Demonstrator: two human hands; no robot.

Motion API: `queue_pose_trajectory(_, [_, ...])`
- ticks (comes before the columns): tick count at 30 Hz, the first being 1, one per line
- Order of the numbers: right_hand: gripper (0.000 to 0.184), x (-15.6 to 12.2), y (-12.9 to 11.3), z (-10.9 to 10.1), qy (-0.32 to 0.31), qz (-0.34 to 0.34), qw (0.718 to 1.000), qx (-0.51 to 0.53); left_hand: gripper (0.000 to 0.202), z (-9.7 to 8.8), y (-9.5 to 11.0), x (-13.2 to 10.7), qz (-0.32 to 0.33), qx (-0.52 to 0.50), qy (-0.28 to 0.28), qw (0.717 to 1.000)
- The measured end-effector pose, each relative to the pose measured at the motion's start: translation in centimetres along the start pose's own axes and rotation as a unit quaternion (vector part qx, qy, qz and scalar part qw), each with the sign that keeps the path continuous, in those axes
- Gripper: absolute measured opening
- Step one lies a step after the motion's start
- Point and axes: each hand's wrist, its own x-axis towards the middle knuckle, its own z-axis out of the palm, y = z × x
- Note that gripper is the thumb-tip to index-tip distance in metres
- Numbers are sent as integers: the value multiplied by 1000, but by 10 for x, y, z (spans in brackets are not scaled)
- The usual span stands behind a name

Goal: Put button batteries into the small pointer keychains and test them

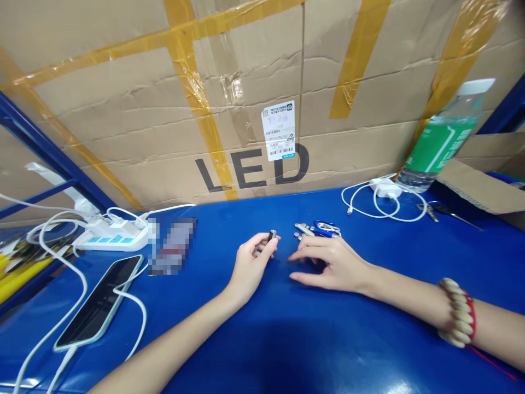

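My left hand (pixel 251 265) pinches a small dark cylinder with a silvery end (pixel 272 235) between thumb and fingers, above the blue tabletop. To its right, my right hand (pixel 328 262) has thumb and index finger spread apart with nothing between them. Just beyond its fingers lie several small round silvery pieces (pixel 298 237), which look like button cells. A blue tube-shaped piece (pixel 323 232) rests there too, beside a coiled silvery ring or wire (pixel 328 225). My right fingers partly cover this group.
A taped cardboard box (pixel 254 71) marked LED walls off the back. On the left are a white power strip (pixel 110 239), a phone (pixel 100 301) with cables and a blurred-out flat item (pixel 172 246). At the right stand a water bottle (pixel 443 137), a charger (pixel 385 187) and keys (pixel 430 212).
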Motion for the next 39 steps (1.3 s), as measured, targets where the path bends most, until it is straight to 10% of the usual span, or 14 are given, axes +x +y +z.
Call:
queue_pose_trajectory(6, [29,1,3,-2,-101,-14,994,30,26,0,0,0,1,1,-4,1000])
queue_pose_trajectory(23, [14,1,9,6,-41,73,996,-4,13,-2,-6,1,84,67,0,994])
queue_pose_trajectory(39, [9,-1,0,2,164,42,983,69,10,-2,-4,0,89,70,-43,993])
